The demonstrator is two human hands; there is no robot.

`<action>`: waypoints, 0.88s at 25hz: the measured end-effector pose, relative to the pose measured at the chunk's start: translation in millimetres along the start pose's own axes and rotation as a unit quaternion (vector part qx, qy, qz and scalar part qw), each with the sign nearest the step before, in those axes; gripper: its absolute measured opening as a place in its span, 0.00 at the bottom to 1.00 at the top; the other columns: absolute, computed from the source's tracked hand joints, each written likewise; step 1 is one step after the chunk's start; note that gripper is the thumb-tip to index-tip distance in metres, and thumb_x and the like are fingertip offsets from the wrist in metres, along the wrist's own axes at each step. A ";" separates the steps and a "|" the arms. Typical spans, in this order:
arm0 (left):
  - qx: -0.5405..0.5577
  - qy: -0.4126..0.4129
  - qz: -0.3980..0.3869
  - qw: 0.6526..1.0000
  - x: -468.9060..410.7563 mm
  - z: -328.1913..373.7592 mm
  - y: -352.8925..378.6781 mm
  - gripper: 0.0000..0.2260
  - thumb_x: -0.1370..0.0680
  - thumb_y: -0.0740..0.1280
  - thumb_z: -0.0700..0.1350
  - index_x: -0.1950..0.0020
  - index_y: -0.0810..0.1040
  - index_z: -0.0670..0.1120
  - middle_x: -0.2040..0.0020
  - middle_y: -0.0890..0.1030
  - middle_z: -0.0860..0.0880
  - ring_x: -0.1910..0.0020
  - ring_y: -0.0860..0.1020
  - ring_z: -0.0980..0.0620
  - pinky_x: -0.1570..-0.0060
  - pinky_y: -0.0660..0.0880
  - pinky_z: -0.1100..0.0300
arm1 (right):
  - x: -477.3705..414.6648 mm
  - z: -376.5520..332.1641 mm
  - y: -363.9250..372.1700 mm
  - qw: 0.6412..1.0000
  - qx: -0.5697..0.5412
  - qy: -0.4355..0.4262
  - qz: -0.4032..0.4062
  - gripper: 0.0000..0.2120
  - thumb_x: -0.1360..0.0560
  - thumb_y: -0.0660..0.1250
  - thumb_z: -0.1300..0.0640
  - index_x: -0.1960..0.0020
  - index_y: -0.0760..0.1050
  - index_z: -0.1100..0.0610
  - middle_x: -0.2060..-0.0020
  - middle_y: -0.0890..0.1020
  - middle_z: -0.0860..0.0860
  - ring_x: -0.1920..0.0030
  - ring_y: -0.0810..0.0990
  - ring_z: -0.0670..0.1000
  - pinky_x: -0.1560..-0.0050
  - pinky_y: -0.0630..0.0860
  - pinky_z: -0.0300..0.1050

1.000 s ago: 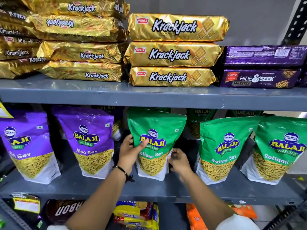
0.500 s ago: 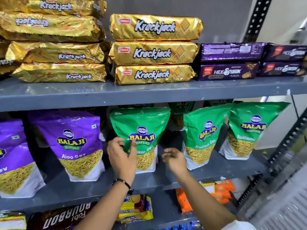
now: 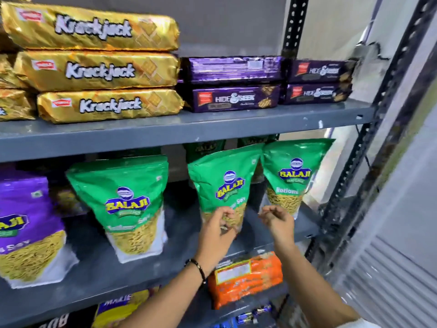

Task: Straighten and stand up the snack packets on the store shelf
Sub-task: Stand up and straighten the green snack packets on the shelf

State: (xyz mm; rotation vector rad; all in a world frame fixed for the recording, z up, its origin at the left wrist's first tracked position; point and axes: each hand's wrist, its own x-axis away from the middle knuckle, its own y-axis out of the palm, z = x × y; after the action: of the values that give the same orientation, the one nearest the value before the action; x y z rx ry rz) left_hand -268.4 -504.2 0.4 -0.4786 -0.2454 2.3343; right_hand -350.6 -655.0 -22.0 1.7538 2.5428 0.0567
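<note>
Three green Balaji Ratlami Sev packets stand on the middle grey shelf (image 3: 142,268). The left green packet (image 3: 127,200) stands upright and apart from my hands. The middle green packet (image 3: 227,183) leans with its top tilted to the right. My left hand (image 3: 218,233) is at its lower front, fingers curled against the clear window; blur hides whether they grip it. My right hand (image 3: 277,221) hovers in the gap between this packet and the right green packet (image 3: 295,176), fingers loosely curled and holding nothing. More green packets stand behind, mostly hidden.
A purple Aloo Sev packet (image 3: 21,223) stands at the far left. On the upper shelf (image 3: 212,133) lie stacked gold Krackjack packs (image 3: 106,69) and purple Hide & Seek packs (image 3: 234,98). An orange packet (image 3: 246,278) lies on the shelf below. The rack's upright post (image 3: 387,91) bounds the right side.
Both hands left the first green packet and moved right to the leaning middle one. My view swung right, so the purple packets slid towards the left edge.
</note>
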 end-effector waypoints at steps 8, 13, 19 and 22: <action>0.171 -0.145 -0.032 0.974 -70.1 3.4 139.4 0.30 0.31 0.61 0.23 0.31 0.61 0.40 0.30 0.66 0.43 0.33 0.67 0.46 0.42 0.69 0.58 | -98.0 18.0 -115.5 0.999 0.044 -0.002 -0.029 0.21 0.30 0.56 0.79 0.53 0.74 0.56 0.62 0.82 0.40 0.56 0.78 0.47 0.61 0.74 0.31; 0.142 -0.206 -0.008 0.968 -99.1 3.6 148.8 0.38 0.32 0.57 0.20 0.26 0.53 0.45 0.25 0.56 0.44 0.26 0.56 0.47 0.36 0.65 0.55 | -110.3 -1.3 -134.2 0.987 -0.011 0.003 -0.158 0.25 0.27 0.52 0.78 0.32 0.61 0.65 0.40 0.66 0.50 0.37 0.67 0.53 0.53 0.73 0.33; 0.132 -0.206 -0.048 0.968 -103.3 11.7 157.4 0.32 0.31 0.52 0.19 0.30 0.61 0.40 0.30 0.67 0.42 0.32 0.67 0.47 0.32 0.65 0.45 | -119.6 -12.2 -135.5 0.965 -0.030 0.012 -0.258 0.33 0.34 0.61 0.79 0.33 0.65 0.56 0.35 0.73 0.53 0.37 0.70 0.45 0.59 0.72 0.21; 0.147 -0.215 -0.033 0.965 -95.1 19.0 160.3 0.31 0.29 0.49 0.19 0.29 0.58 0.40 0.33 0.66 0.49 0.33 0.66 0.49 0.33 0.61 0.42 | -124.3 -11.2 -136.6 0.964 0.035 0.004 -0.262 0.31 0.30 0.48 0.82 0.29 0.57 0.63 0.30 0.63 0.55 0.37 0.63 0.46 0.59 0.67 0.16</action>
State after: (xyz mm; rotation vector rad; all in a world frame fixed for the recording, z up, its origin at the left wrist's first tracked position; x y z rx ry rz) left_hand -313.3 -686.0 -6.3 0.1839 -0.1106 2.3332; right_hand -434.6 -819.7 -16.2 1.0394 2.9503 -0.0474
